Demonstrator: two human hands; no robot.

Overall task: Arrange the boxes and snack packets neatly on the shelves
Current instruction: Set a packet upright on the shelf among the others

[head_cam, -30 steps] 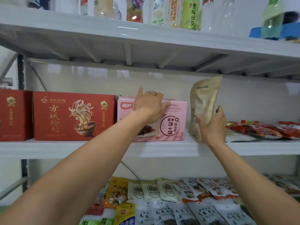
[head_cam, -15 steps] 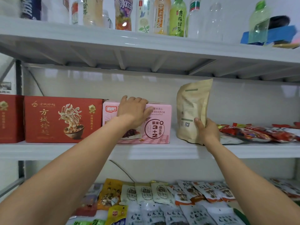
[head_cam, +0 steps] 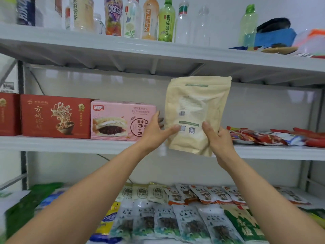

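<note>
A white rack fills the view with three shelves. The bottom shelf holds rows of packets lying flat and overlapping: pale ones in front, orange-and-white ones behind, green ones at both ends. On the top shelf stands a line of bottles, with a blue item to their right.

On the middle shelf, at the left, a red box with a noodle picture stands just beside another red box, which the frame edge cuts off. A pink box stands against the first red box's right side. At the right end of that shelf lies a loose heap of red packets.

A tan pouch is held upright in the gap between the pink box and the red packets, its printed back with a barcode and QR code towards the camera. Its bottom edge hangs in front of the middle shelf's lip, so it is not resting on the shelf.

Both hands hold the pouch near its bottom. The right hand grips the lower right edge, thumb on the front and fingers wrapped behind. The left hand pinches the lower left edge, thumb laid across the front; its fingers go behind the pouch and are mostly hidden. This hand overlaps the pink box's right end.
</note>
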